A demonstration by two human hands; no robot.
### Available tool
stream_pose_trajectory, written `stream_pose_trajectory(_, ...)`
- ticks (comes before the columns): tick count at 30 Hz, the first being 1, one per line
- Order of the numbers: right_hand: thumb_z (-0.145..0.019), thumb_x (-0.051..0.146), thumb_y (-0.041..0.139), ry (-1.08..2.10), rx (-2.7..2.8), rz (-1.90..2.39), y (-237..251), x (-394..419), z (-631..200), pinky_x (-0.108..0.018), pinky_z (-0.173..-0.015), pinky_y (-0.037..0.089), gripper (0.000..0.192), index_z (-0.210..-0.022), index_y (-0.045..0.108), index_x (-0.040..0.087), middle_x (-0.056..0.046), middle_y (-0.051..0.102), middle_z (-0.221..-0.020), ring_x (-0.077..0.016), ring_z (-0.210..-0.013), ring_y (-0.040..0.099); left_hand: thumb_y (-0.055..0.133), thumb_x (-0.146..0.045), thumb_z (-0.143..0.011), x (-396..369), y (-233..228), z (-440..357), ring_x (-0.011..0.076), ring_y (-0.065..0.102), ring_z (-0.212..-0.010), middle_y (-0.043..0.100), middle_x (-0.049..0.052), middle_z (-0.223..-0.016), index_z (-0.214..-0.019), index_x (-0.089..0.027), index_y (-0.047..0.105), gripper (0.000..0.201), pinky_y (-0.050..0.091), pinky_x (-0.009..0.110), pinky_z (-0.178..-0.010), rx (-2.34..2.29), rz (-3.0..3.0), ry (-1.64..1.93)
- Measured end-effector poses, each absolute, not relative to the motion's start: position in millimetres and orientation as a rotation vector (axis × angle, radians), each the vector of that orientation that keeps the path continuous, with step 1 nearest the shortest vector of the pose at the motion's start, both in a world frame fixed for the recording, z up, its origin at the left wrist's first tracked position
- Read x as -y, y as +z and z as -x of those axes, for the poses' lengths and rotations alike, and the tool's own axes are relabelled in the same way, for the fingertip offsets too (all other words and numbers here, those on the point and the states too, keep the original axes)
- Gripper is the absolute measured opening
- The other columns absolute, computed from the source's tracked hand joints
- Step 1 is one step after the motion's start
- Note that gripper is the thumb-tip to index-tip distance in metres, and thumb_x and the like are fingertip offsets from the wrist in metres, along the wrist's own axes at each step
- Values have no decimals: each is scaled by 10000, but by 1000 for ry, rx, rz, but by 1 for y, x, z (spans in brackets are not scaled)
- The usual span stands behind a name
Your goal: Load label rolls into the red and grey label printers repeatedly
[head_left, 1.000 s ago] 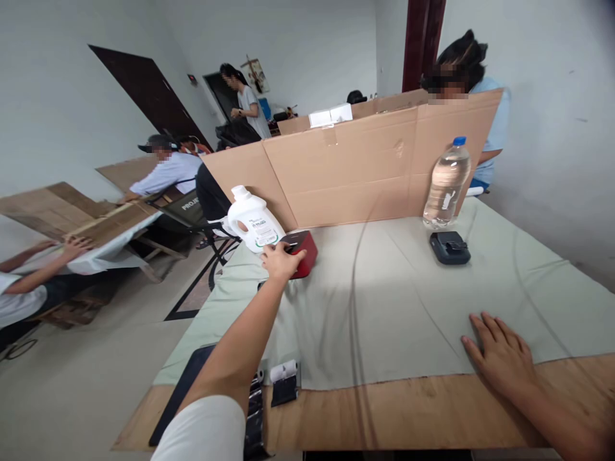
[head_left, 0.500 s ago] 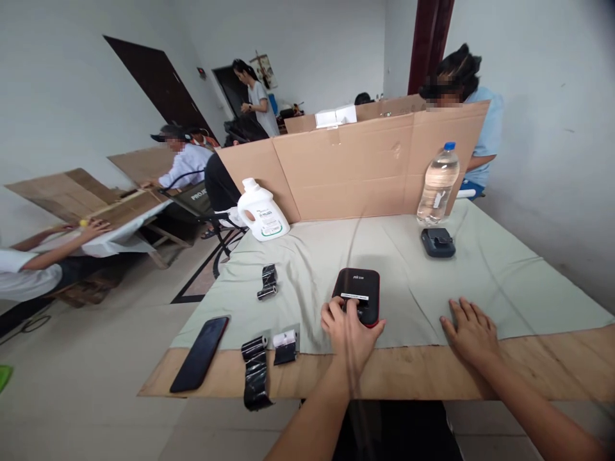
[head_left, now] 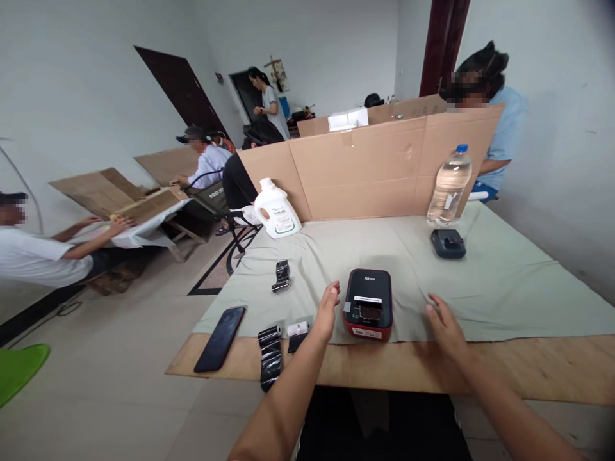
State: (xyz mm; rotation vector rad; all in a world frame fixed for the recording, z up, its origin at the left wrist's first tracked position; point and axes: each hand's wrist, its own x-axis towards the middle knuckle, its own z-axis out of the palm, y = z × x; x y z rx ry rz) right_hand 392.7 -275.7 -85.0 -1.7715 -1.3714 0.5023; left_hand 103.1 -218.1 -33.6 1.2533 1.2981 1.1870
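Note:
A black and red label printer (head_left: 369,288) stands on the cloth in front of me, with a dark strip at its front slot and a white label strip above that. My left hand (head_left: 328,310) is held on edge just left of the printer, apart from it, fingers extended and holding nothing. To the printer's right, my right hand (head_left: 444,323) hovers with fingers apart and nothing in it. Black ribbon rolls (head_left: 270,352) lie partly unwound by my left forearm, beside a smaller white and black roll (head_left: 298,333). Another black roll (head_left: 282,275) lies farther back.
A phone (head_left: 220,339) lies at the table's left edge. A white jug (head_left: 278,214), a water bottle (head_left: 449,189) and a small dark case (head_left: 448,244) stand toward the back. Behind them rises a cardboard screen (head_left: 360,169). Other people work at nearby tables.
My left hand has let go of the printer's top and moved to its left side. My right hand has lifted off the cloth and come closer. The view has turned slightly left.

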Motion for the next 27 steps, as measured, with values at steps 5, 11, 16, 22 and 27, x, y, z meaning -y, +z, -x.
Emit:
stream_pose_trajectory(5, -874, 614, 380, 947, 1111, 1415, -56, 253, -306, -431, -1109, 332, 628, -1414, 350, 293, -25, 412, -1460, -234, -1350, 369, 407, -512, -870, 201, -42, -122, 205, 321, -1382, 341, 28, -1507, -1387, -271, 404, 570, 318, 358, -1102, -910, -982, 1119)
stream_pose_trajectory(11, -759, 512, 611, 892, 1171, 1341, -50, 256, -280, -498, -1132, 244, 873, -1469, 201, 210, -107, 312, -1506, -276, -1372, 307, 497, -190, -611, 222, -35, -121, 234, 382, -1346, 389, -11, -1480, -1435, -267, 327, 845, 397, 368, -1049, -714, -955, 1065)
stream_pose_trajectory(16, -745, 383, 626, 779, 1261, 1295, -53, 267, -281, -491, -1142, 217, 888, -1477, 157, 199, -113, 275, -1516, -271, -1391, 263, 451, -117, -510, 219, -36, -116, 228, 390, -1336, 416, -16, -1461, -1403, -282, 368, 913, 452, 346, -982, -812, -1001, 1085)
stream_pose_trajectory(22, -731, 372, 642, 789, 1171, 1307, -62, 268, -275, -491, -1138, 233, 914, -1481, 149, 199, -118, 244, -1531, -281, -1390, 267, 461, -111, -509, 219, -39, -118, 219, 389, -1323, 408, 17, -1447, -1463, -314, 183, 1014, 459, 321, -934, -848, -1029, 1117)
stream_pose_trajectory(27, -744, 393, 663, 813, 1138, 1292, -68, 268, -274, -484, -1146, 230, 924, -1491, 147, 219, -100, 245, -1536, -267, -1398, 259, 473, -107, -512, 221, -39, -123, 231, 409, -1292, 454, 35, -1389, -1439, -295, 245, 974, 415, 339, -972, -823, -973, 1193)
